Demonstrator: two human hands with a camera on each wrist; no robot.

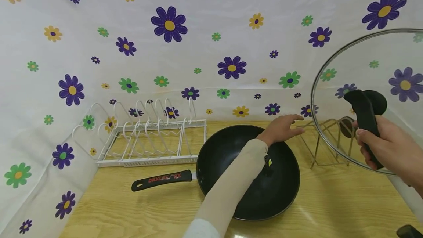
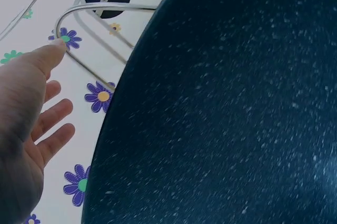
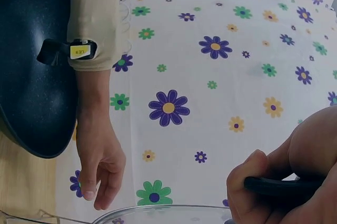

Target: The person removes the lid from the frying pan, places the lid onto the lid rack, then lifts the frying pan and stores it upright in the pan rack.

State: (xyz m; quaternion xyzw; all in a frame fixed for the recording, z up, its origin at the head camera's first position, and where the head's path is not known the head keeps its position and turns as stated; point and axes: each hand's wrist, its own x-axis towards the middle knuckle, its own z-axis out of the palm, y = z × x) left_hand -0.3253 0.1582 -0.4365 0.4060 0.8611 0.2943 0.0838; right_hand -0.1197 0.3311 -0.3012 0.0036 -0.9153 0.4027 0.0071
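Observation:
My right hand (image 1: 393, 146) grips the black handle (image 1: 365, 116) of a clear glass lid with a metal rim (image 1: 322, 65), held up and tilted at the right. A black wok (image 1: 277, 183) sits on the table, its long handle (image 1: 162, 180) pointing left. Across the wok reaches my left arm. The left hand (image 1: 282, 129) is beyond the wok's far rim, fingers extended towards a metal wire rack (image 1: 330, 164). In the left wrist view the thumb overlaps a wire of that rack (image 2: 87, 68); whether they touch I cannot tell.
A white wire dish rack (image 1: 152, 159) stands at the back left. A dark round disc (image 1: 346, 127) shows behind the metal rack. Part of a black object (image 1: 409, 231) enters at the bottom right. Flower-patterned sheeting (image 1: 198, 50) backs the wooden table (image 1: 148, 212).

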